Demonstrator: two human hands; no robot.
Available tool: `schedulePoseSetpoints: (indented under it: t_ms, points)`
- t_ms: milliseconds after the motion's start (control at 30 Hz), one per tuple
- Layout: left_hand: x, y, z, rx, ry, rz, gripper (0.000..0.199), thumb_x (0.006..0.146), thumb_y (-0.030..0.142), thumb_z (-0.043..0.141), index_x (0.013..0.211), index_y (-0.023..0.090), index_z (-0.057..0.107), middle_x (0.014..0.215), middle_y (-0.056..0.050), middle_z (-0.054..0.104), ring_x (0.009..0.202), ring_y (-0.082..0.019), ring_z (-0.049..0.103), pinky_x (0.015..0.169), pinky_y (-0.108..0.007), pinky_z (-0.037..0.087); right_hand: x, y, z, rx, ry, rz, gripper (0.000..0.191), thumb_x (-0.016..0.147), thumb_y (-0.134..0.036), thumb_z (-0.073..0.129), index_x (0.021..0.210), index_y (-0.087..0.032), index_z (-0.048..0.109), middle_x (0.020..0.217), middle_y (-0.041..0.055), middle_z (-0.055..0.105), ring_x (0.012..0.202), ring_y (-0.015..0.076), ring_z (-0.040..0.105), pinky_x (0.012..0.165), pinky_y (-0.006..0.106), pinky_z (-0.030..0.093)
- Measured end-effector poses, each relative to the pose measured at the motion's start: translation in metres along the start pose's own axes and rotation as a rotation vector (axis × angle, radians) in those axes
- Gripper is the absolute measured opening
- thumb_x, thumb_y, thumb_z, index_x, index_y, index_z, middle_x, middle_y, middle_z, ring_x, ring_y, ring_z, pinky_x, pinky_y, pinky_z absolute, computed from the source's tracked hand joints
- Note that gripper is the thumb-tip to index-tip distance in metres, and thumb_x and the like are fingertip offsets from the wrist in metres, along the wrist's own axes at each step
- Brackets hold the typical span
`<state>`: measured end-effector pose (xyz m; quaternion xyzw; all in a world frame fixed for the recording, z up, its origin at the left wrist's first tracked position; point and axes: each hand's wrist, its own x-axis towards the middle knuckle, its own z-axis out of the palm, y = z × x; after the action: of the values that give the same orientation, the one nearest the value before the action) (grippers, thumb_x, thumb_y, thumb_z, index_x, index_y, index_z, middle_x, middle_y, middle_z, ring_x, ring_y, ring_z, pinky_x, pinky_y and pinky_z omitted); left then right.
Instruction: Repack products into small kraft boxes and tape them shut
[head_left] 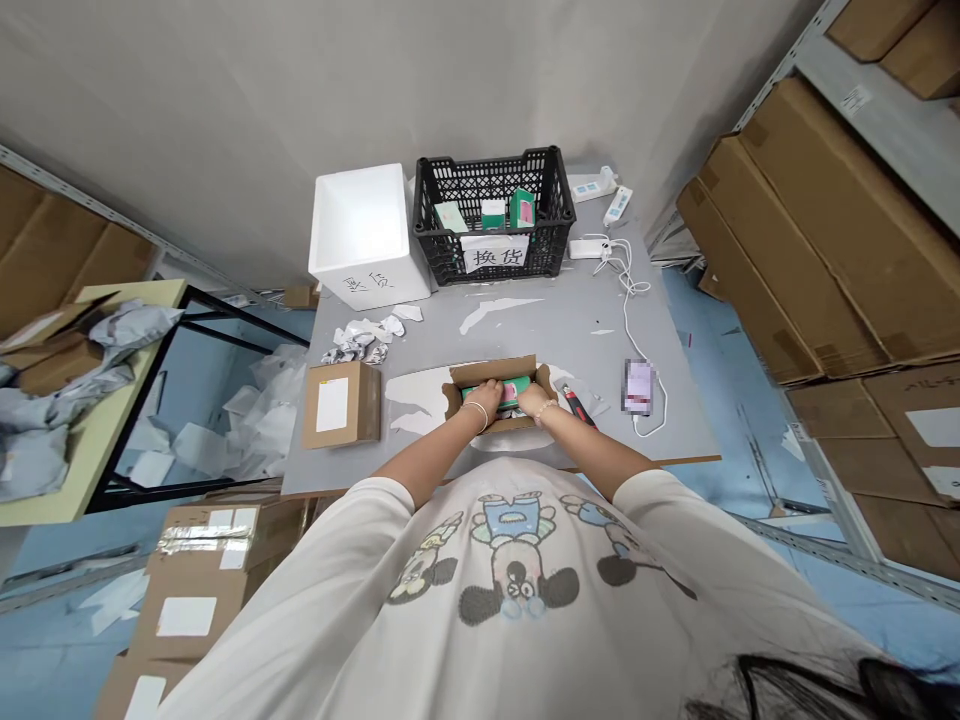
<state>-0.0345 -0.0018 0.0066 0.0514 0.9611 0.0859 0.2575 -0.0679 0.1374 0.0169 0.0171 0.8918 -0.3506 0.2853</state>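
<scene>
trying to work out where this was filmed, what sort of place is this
Probably a small warehouse packing room. Large cardboard cartons sit on metal shelving, a black plastic crate carries a sign reading 换货, "exchange goods", and an open cardboard box sits on a grey worktable.

Sign reading 换货 on the crate

The paper sign (pixel 495 255) hangs on the front of the black plastic crate (pixel 491 190); handwritten characters on the white foam box (pixel 360 225) are slanted and hard to read, the last perhaps 货; print on the green box (pixel 487 393) is too small to read; the white carton labels (pixel 332 404) show no legible text
</scene>
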Motion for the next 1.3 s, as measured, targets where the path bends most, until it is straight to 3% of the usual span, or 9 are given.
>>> schedulePoseSetpoints:
  t_ms: [167, 300, 533, 667, 833, 933, 1100, 1233, 1300]
  points:
    - [0.008, 0.011, 0.005, 0.044, 0.080, 0.062, 0.066, 0.072, 0.037, 0.080, 0.123, 0.015, 0.045, 0.123, -0.017, 0.053, 0.120, -0.031, 0.052, 0.094, -0.038, 0.046, -0.021, -0.002, -0.002, -0.046, 0.035, 0.119, 0.041, 0.077, -0.012, 0.057, 0.117, -0.010, 0.054, 0.112, 0.0213, 0.067, 0.104, 0.0305, 0.065, 0.083, 0.034, 0.050]
    - [0.013, 0.016, 0.006, 0.109, 0.106, 0.082, 0.068, 0.067, 0.040, 0.083, 0.119, 0.013, 0.049, 0.120, -0.018, 0.054, 0.115, -0.032, 0.052, 0.093, -0.039, 0.044, -0.035, 0.002, -0.003, -0.021, 0.062, 0.129, 0.044, 0.076, -0.008, 0.055, 0.119, -0.013, 0.052, 0.114, 0.0170, 0.066, 0.107, 0.0270, 0.064, 0.084, 0.030, 0.049]
    - [0.010, 0.014, -0.004, 0.106, 0.144, 0.090, 0.063, 0.072, 0.047, 0.075, 0.118, 0.013, 0.049, 0.117, -0.017, 0.056, 0.112, -0.032, 0.052, 0.092, -0.042, 0.043, -0.051, 0.010, -0.001, 0.056, 0.138, -0.044, 0.043, 0.078, -0.005, 0.048, 0.120, -0.016, 0.047, 0.111, 0.0115, 0.067, 0.108, 0.0209, 0.062, 0.092, 0.029, 0.047]
    - [0.000, 0.008, -0.016, 0.063, 0.146, 0.141, 0.059, 0.070, 0.046, 0.074, 0.116, 0.016, 0.052, 0.116, -0.015, 0.056, 0.110, -0.033, 0.053, 0.093, -0.043, 0.044, -0.057, 0.009, -0.005, 0.021, 0.136, -0.105, 0.047, 0.080, -0.013, 0.054, 0.126, -0.015, 0.045, 0.118, 0.0135, 0.063, 0.119, 0.0232, 0.055, 0.100, 0.032, 0.043]
    - [-0.020, 0.007, -0.027, 0.027, 0.187, 0.174, 0.051, 0.073, 0.044, 0.071, 0.115, 0.021, 0.055, 0.121, -0.013, 0.050, 0.115, -0.032, 0.049, 0.094, -0.042, 0.045, -0.052, 0.000, -0.015, -0.035, 0.115, 0.005, 0.065, 0.074, -0.035, 0.070, 0.129, -0.014, 0.043, 0.127, 0.0181, 0.058, 0.122, 0.0295, 0.054, 0.100, 0.039, 0.041]
    - [-0.030, 0.008, -0.030, -0.030, 0.270, 0.200, 0.051, 0.074, 0.046, 0.070, 0.115, 0.020, 0.055, 0.124, -0.014, 0.049, 0.117, -0.032, 0.049, 0.096, -0.042, 0.045, -0.052, -0.006, -0.025, -0.005, 0.074, 0.010, 0.075, 0.070, -0.039, 0.074, 0.132, -0.015, 0.041, 0.120, 0.0149, 0.063, 0.109, 0.0275, 0.062, 0.090, 0.035, 0.046]
    - [-0.047, 0.000, -0.037, -0.196, 0.399, 0.262, 0.072, 0.073, 0.053, 0.072, 0.129, 0.016, 0.044, 0.132, -0.016, 0.050, 0.123, -0.032, 0.049, 0.108, -0.042, 0.037, -0.057, -0.015, -0.050, 0.029, 0.181, -0.159, 0.076, 0.064, -0.040, 0.077, 0.130, -0.016, 0.048, 0.111, 0.0113, 0.067, 0.101, 0.0258, 0.064, 0.086, 0.034, 0.048]
    - [-0.067, -0.017, -0.045, -0.256, 0.420, 0.288, 0.085, 0.073, 0.061, 0.071, 0.138, 0.018, 0.037, 0.137, -0.017, 0.050, 0.129, -0.034, 0.046, 0.115, -0.048, 0.027, -0.056, -0.017, -0.086, 0.316, 0.144, -0.203, 0.065, 0.064, -0.039, 0.074, 0.122, -0.017, 0.055, 0.099, 0.0061, 0.068, 0.082, 0.0200, 0.065, 0.071, 0.031, 0.053]
    - [-0.074, -0.028, -0.046, -0.279, 0.487, 0.167, 0.081, 0.080, 0.060, 0.065, 0.142, 0.020, 0.033, 0.145, -0.018, 0.043, 0.138, -0.035, 0.037, 0.117, -0.051, 0.022, -0.056, -0.013, -0.109, 0.493, 0.070, -0.216, 0.062, 0.066, -0.040, 0.071, 0.122, -0.017, 0.056, 0.094, 0.0043, 0.069, 0.072, 0.0174, 0.064, 0.060, 0.028, 0.052]
